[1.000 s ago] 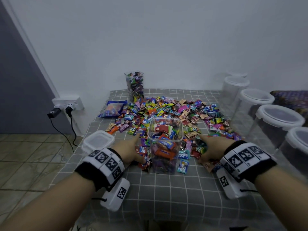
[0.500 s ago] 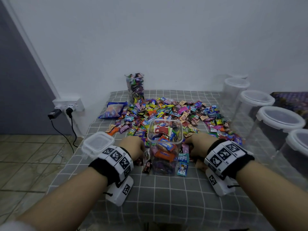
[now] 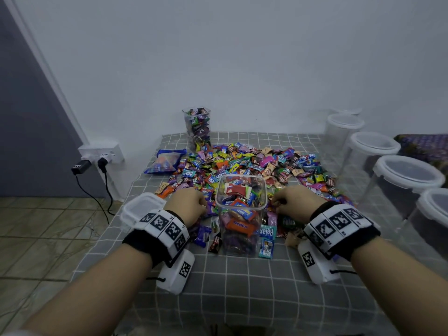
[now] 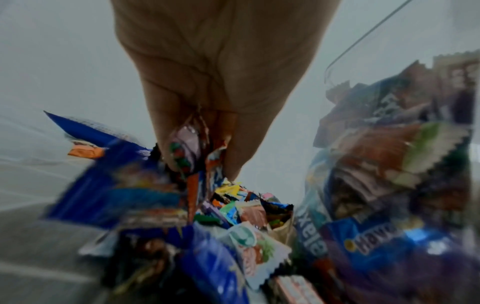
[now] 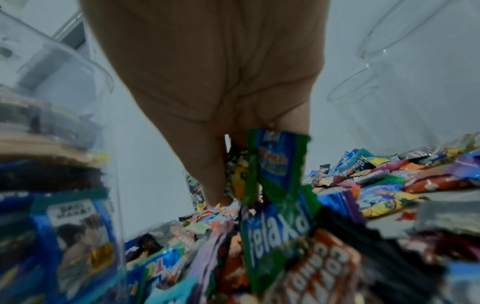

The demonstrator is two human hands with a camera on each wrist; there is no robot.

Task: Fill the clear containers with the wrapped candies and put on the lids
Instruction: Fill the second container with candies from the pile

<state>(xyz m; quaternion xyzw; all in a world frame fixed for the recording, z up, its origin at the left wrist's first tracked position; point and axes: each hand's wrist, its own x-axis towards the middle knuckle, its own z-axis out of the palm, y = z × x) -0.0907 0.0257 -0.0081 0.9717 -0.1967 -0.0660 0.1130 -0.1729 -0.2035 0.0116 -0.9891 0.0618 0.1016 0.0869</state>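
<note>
wrapped candies (image 3: 244,163) lay in a wide loose heap on the grey checked cloth (image 3: 242,294), spreading away beyond both hands. between the two hands stood a clear square container (image 3: 240,214), open at the top and packed with candies almost to its rim. the left hand (image 3: 188,206) sat just to the container's left, knuckles up, its fingers curled around a small bunch of candies; the left wrist view showed a pale wrapper and an orange one (image 4: 193,152) pinched between thumb and fingers, hanging above the heap. the right hand (image 3: 297,202) sat just to the container's right, also clenched around candies, with a green and blue wrapper (image 5: 275,162) sticking out from its fingers in the right wrist view. a few stray candies lay on the cloth just beneath and beside both hands, near the container's base. a clear square lid (image 3: 141,208) rested on the cloth just outside the left wrist. farther out beyond the left hand lay a blue candy bag (image 3: 166,161), and past it, by the wall, stood a tall clear container of candies (image 3: 196,128). well to the outside of the right hand stood a row of round lidded containers (image 3: 378,163).
</note>
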